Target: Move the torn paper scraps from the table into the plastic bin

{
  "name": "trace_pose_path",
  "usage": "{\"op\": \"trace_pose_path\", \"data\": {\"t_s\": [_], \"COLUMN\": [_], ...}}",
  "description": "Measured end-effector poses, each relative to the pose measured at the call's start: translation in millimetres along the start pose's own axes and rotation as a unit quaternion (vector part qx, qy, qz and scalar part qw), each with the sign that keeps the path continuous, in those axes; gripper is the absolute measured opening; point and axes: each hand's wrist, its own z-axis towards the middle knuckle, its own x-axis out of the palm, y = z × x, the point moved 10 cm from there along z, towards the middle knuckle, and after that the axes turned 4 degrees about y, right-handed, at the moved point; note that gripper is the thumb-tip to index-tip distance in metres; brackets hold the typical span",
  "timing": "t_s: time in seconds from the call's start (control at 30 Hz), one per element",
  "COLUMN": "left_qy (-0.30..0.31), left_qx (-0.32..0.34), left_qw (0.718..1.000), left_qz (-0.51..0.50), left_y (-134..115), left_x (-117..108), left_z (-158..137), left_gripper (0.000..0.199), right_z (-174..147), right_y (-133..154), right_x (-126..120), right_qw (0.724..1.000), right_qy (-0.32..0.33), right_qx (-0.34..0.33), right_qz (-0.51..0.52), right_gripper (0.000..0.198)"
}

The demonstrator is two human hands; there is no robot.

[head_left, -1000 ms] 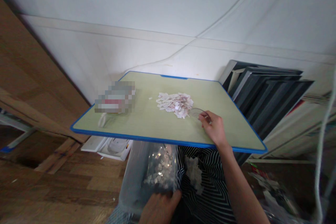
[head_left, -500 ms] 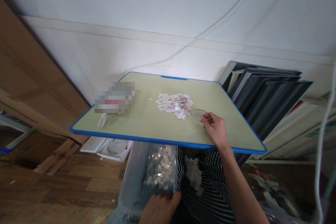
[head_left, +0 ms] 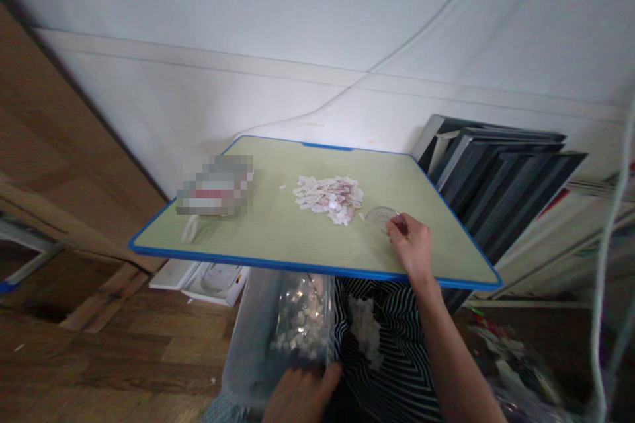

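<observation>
A clear protractor point(head_left: 380, 217) with printed markings is pinched in the fingers of my right hand point(head_left: 411, 241), over the right part of the small table point(head_left: 278, 228). To its left lies a loose heap of torn paper scraps point(head_left: 328, 198), white with pinkish patches. The protractor is a short way from the heap. Below the table, my left hand point(head_left: 302, 396) is closed over the near edge of a translucent plastic bin point(head_left: 238, 357); its fingertips are partly hidden. Inside the bin is a clear bag of paper scraps point(head_left: 302, 317).
A blurred-out box point(head_left: 215, 186) with a white strap point(head_left: 189, 229) sits on the table's left side. Dark folders point(head_left: 501, 178) lean at the right. More scraps point(head_left: 366, 330) lie on striped cloth point(head_left: 401, 344) below. A white cable point(head_left: 608, 264) hangs at right.
My right hand has drawn the protractor slightly right, away from the paper heap, and more of the protractor shows. My left hand stays at the bin.
</observation>
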Motion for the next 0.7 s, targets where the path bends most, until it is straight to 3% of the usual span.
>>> {"op": "trace_pose_path", "data": {"t_s": [0.2, 0.43, 0.57, 0.7], "left_qy": [-0.026, -0.024, -0.009, -0.014], "left_qx": [0.007, -0.008, -0.008, -0.005], "left_qw": [1.000, 1.000, 1.000, 1.000], "left_qz": [-0.013, -0.010, -0.012, -0.023], "left_y": [0, 2, 1, 0], "left_x": [0, -1, -2, -2], "left_z": [-1, -1, -2, -3], "left_gripper": [0.040, 0.042, 0.042, 0.039], "right_z": [-2, 1, 1, 1], "right_y": [3, 8, 9, 12], "right_x": [-9, 8, 9, 15], "right_qw": [0.998, 0.997, 0.993, 0.992], "right_qy": [-0.032, 0.053, 0.067, 0.089], "right_qx": [-0.012, -0.039, -0.044, -0.056], "right_qz": [0.051, 0.045, 0.087, 0.064], "right_gripper": [0.018, 0.022, 0.023, 0.022]}}
